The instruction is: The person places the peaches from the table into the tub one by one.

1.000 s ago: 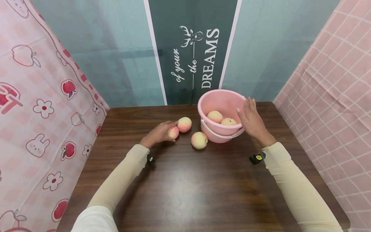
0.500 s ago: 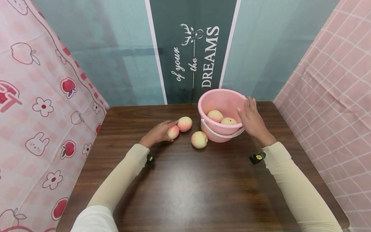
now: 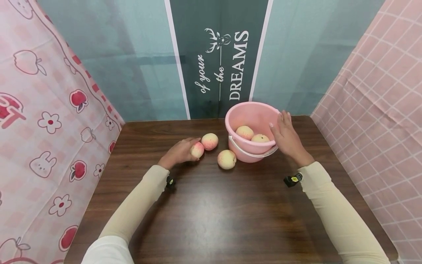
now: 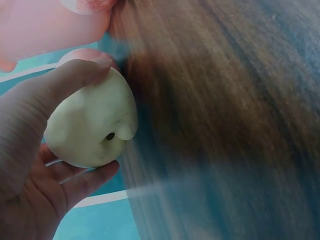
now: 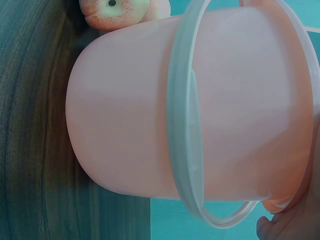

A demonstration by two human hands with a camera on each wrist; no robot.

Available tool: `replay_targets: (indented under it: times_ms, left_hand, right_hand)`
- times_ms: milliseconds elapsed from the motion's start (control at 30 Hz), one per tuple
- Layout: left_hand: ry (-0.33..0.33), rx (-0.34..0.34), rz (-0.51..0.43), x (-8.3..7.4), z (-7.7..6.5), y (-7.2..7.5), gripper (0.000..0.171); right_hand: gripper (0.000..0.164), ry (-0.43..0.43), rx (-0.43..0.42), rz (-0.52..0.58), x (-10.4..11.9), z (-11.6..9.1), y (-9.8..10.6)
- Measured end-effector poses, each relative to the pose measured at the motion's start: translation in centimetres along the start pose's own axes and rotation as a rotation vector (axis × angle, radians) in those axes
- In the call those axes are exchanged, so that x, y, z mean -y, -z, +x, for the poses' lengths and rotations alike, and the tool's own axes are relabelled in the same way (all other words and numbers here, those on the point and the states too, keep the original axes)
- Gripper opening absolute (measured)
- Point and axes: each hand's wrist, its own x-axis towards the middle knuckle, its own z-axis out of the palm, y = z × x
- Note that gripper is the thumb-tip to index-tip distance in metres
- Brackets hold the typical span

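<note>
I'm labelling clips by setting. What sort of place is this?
Likely a small staged tabletop set indoors, though the wider room is out of view: a wood-grain table, a lettered teal backdrop behind it, and a rabbit-and-apple print cloth along one side.

Head camera looks forward and down from above; close-in wrist cameras share the pink bucket (image 5: 120,110).

Loads of room on the near tabletop (image 3: 204,212), just two loose peaches (image 3: 226,159) between left hand (image 3: 179,151) and bucket (image 3: 258,115)
</note>
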Motion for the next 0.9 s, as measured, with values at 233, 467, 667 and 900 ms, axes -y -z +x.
replay_targets:
  times_ms: [233,467,667,900]
  left_hand:
    - [-0.053,-0.127,0.003,-0.2,-0.1,0.8,0.083]
    - [-0.030,-0.208,-0.060,-0.7,0.2,1.8,0.083]
    - [-0.041,-0.284,-0.116,-1.3,0.6,2.6,0.082]
    - [-0.068,-0.351,-0.160,-2.3,1.3,3.7,0.077]
  right_hand:
    - [0.081,-0.004,-0.002,-0.005,0.0,0.0,0.0]
    - [0.082,-0.005,0.007,0.003,0.0,-0.1,0.0]
    - [0.081,-0.001,0.006,0.000,-0.2,-0.1,0.0]
    - [0.080,-0.003,0.009,0.001,-0.2,0.0,0.0]
